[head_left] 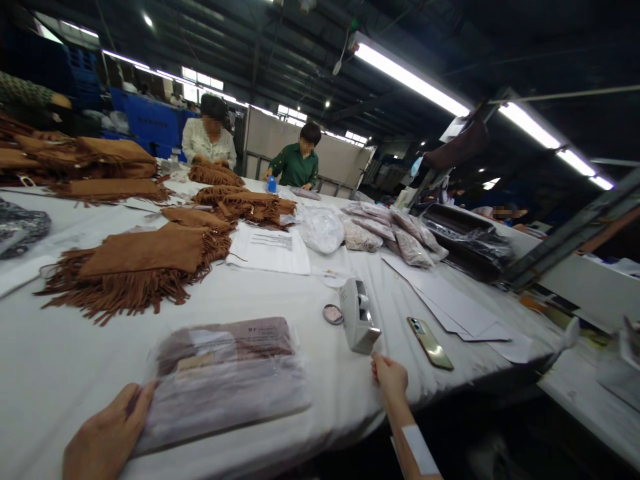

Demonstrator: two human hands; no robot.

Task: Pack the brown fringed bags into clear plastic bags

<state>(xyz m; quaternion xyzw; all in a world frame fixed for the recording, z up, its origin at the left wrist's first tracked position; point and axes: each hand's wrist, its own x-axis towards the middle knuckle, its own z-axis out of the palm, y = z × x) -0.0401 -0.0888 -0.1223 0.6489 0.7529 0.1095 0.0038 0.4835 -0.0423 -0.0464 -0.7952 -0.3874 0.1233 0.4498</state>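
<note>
My left hand (107, 430) pinches the left edge of a clear plastic bag (227, 383), its thumb on top. Inside that bag lies a folded brown item with a tan label, flat on the near part of the table. My right hand (390, 377) is closed, fingertips together, just in front of the cutting end of a grey tape dispenser (357, 317). Whatever the fingertips hold is too small to make out. A white patch wraps the right forearm. Beside the dispenser sits a small round tin (333, 314) with pale contents.
Brown fringed suede bags (145, 253) spread over the left. A phone (430, 343) and white sheets (450, 300) lie right of the dispenser. Behind are a white printed bag (270, 250), filled plastic packets (395, 230), and two people working across the white-covered table (210, 300).
</note>
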